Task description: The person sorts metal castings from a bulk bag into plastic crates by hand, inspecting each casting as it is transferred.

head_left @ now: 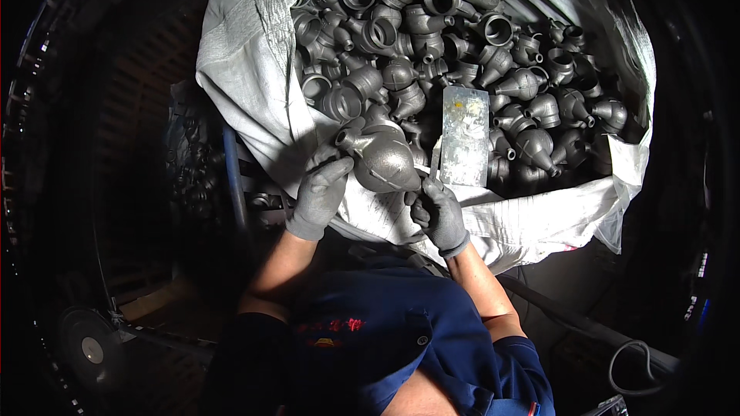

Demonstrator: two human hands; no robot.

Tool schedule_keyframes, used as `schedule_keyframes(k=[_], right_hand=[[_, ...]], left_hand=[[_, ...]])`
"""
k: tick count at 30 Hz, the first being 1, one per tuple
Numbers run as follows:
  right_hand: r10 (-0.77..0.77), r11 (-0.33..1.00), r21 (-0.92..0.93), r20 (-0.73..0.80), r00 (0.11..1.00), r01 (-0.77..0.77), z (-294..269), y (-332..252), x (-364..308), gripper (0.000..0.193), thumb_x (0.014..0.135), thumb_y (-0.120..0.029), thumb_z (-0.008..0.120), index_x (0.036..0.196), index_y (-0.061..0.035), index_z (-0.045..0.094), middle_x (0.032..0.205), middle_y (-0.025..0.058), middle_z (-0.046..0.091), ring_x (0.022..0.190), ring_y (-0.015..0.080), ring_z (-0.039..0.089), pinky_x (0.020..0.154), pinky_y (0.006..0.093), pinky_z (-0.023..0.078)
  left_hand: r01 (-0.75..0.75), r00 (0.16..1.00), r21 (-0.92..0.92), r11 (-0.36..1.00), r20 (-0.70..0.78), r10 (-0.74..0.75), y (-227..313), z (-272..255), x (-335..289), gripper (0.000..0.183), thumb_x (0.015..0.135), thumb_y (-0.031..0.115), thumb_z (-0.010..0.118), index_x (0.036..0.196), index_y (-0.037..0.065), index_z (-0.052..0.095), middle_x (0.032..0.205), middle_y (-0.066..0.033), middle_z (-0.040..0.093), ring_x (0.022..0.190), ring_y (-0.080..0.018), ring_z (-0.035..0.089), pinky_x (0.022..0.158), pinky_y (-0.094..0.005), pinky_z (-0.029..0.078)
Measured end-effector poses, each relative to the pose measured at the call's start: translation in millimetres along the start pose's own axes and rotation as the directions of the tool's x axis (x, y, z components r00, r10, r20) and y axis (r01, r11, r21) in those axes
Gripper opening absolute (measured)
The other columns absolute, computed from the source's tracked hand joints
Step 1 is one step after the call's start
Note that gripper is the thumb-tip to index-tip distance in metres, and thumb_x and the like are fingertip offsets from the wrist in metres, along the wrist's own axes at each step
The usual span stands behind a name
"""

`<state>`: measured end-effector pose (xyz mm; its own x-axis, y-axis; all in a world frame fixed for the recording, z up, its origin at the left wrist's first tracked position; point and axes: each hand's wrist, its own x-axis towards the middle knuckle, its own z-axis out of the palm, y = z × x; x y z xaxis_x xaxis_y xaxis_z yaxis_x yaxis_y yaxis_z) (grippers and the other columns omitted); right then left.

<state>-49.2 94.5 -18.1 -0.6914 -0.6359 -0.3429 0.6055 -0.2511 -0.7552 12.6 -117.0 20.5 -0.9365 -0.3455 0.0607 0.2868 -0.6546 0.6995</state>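
Observation:
My left hand (320, 194), in a grey glove, grips a rough grey metal casting (388, 162) by its narrow-necked side, over the near edge of the big white sack. The casting has a round, bulging body, a short spout toward my left fingers and a pointed end toward my right hand. Just right of it, my right hand (438, 217), also gloved, is closed with the fingers curled. A thin, narrow strip (435, 160) rises from that grip; its kind is unclear. Close beyond, a flat, scuffed metal plate (465, 136) lies on the heap of castings.
The white woven sack (254, 69) has rolled-down sides and holds a heap of similar grey castings (532, 85). To its left stands a blue upright bar (234, 173). A dark wheel (92, 350) shows at lower left, a looped cable (636, 370) at lower right.

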Motion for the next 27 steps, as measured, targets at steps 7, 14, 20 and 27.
schedule_keyframes(k=[7, 14, 20, 27], right_hand=[[0.007, 0.991, -0.135, 0.028, 1.000, -0.003, 4.8, 2.6, -0.3, 0.041, 0.097, -0.042, 0.042, 0.098, -0.0030, 0.054, 0.063, 0.0027, 0.051, 0.043, 0.0051, 0.034, 0.039, 0.0189, 0.025], [-0.069, 0.927, -0.373, -0.057, 0.996, 0.043, 50.6, -28.0, 0.2, 0.041, 0.096, -0.040, 0.047, 0.080, -0.0039, 0.057, 0.061, 0.0028, 0.055, 0.043, 0.0036, 0.037, 0.040, 0.0186, 0.026], [-0.078, 0.904, -0.416, 0.062, 0.995, 0.097, 62.6, -36.0, 13.9, 0.041, 0.094, -0.039, 0.052, 0.077, -0.0027, 0.060, 0.061, 0.0016, 0.057, 0.042, 0.0018, 0.035, 0.039, 0.0186, 0.025], [0.179, 0.913, -0.403, 0.264, 0.948, -0.060, 77.3, -12.3, 24.0, 0.038, 0.097, -0.030, 0.049, 0.117, 0.0014, 0.058, 0.078, 0.0010, 0.065, 0.060, 0.0015, 0.047, 0.055, 0.0162, 0.037]], left_hand=[[0.012, 0.999, 0.016, 1.000, -0.031, -0.011, 0.7, -26.0, -1.4, 0.031, 0.079, -0.002, 0.058, 0.109, 0.002, 0.061, 0.105, -0.0048, 0.062, 0.101, -0.0128, 0.056, 0.096, -0.0269, 0.040], [0.048, 0.959, 0.151, 0.987, -0.283, -0.004, 2.2, -53.2, -1.1, 0.023, 0.085, 0.001, 0.057, 0.107, 0.003, 0.062, 0.106, -0.0054, 0.063, 0.101, -0.0131, 0.057, 0.093, -0.0259, 0.042], [0.128, 0.920, -0.125, 0.984, -0.355, -0.165, -4.2, -87.9, -22.7, 0.016, 0.090, 0.010, 0.057, 0.105, 0.006, 0.063, 0.105, -0.0025, 0.063, 0.104, -0.0146, 0.057, 0.096, -0.0326, 0.044], [-0.133, 0.844, 0.153, 0.979, -0.501, 0.193, 72.7, -111.3, -66.5, 0.021, 0.091, 0.022, 0.056, 0.104, 0.006, 0.062, 0.104, -0.0055, 0.064, 0.101, -0.0193, 0.058, 0.092, -0.0367, 0.045]])
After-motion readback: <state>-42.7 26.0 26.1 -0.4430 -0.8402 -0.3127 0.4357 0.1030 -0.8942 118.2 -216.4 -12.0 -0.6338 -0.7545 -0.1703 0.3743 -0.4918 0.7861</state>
